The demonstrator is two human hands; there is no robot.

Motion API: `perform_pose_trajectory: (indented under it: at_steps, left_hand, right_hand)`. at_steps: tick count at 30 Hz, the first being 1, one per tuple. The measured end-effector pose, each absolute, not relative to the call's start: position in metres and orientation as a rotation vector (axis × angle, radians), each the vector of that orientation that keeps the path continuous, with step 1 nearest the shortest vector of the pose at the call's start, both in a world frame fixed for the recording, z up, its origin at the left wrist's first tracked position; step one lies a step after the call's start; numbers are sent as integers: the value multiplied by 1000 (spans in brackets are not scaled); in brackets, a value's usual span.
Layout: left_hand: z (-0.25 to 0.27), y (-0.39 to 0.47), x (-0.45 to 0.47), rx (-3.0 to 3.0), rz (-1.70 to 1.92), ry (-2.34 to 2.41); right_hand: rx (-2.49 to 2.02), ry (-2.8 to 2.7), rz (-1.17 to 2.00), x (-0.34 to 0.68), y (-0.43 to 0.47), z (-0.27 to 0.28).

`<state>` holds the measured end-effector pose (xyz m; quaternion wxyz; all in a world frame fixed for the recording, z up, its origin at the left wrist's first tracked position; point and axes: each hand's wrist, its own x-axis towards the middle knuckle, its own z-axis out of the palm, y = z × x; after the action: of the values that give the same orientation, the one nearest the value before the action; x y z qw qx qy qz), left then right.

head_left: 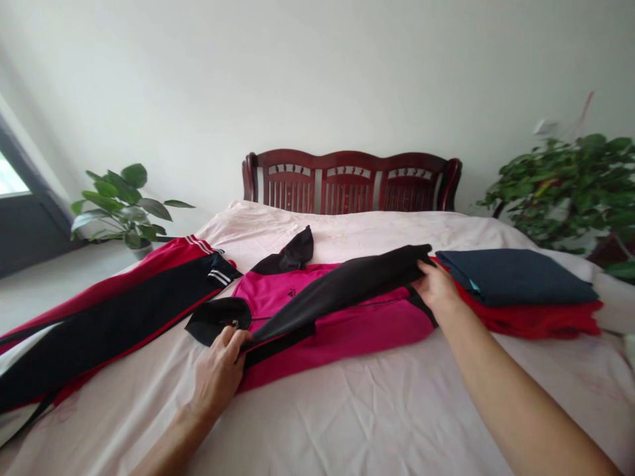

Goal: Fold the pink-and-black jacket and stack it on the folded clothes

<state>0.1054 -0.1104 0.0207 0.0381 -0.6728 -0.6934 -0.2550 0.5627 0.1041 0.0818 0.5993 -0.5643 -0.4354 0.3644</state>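
A pink and black zip jacket [370, 330] lies on the bed in front of me, its black collar toward the left. One black sleeve [342, 284] is stretched slantwise over the jacket's front. My left hand [221, 363] pinches the sleeve near the shoulder, beside the collar. At the sleeve's other end, my right hand [436, 285] grips the cuff, raised a little above the jacket's hem. The other black sleeve [297, 248] sticks out on the far side. A small logo shows on the pink chest. My fingertips are partly hidden by the cloth.
Red and black clothing with white stripes [114, 324] lies at the left. Folded dark blue cloth [516, 276] rests on folded red cloth [546, 318] at the right. Behind the pale bedsheet [377, 423] stands a dark wooden backrest [350, 178]. Leafy plants [124, 205] flank the bed.
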Motion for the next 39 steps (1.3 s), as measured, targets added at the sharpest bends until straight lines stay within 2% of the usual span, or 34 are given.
perform_pose_trajectory:
  at_steps: [7,13,17,19,28,39]
  left_hand:
    - [15,-114,103,-2366,-674,-2094]
    - [13,-113,101,-2279,-739,-2181]
    - [10,-112,98,-2235,-780,-2222]
    - [8,-112,97,-2239,-802,-2231]
    - [6,-113,97,-2241,-774,-2241]
    - [3,-112,98,-2206,-748,-2269]
  right_hand:
    - [-1527,-1086,944,601,61,39]
    - [-1603,-1125,1005,602,53,56]
    - [-1372,-1156,1052,596,49,69]
    - [-1281,-1109,978,597,47,68]
    - [-1609,-1110,608,610,41,36]
    - [-1966,-1600,332,590,80,66]
